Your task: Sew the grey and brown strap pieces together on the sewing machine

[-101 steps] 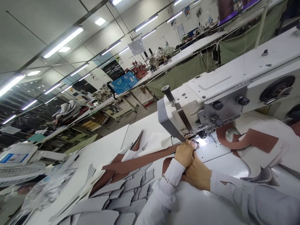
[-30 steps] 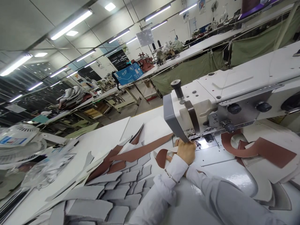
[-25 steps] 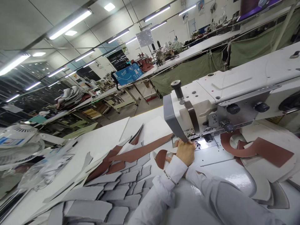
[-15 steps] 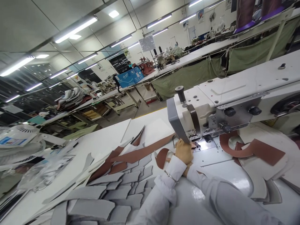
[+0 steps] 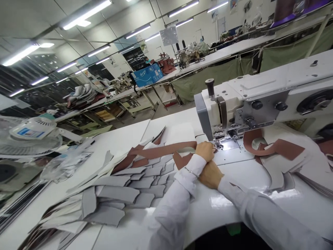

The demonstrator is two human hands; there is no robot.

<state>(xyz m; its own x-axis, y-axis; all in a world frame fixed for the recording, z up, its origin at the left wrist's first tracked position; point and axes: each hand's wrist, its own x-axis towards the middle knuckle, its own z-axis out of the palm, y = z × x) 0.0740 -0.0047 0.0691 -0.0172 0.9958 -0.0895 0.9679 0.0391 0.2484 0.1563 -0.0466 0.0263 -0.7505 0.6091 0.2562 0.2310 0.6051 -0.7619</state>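
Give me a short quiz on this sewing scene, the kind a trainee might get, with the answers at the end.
1. True or false: the bracelet is on the person's left arm.
2. The overlapping pieces spread on the white table are mostly: A) green, B) grey, C) yellow.
3. Which hand shows nearer the lit plate of the sewing machine?

Key:
1. True.
2. B.
3. The left hand.
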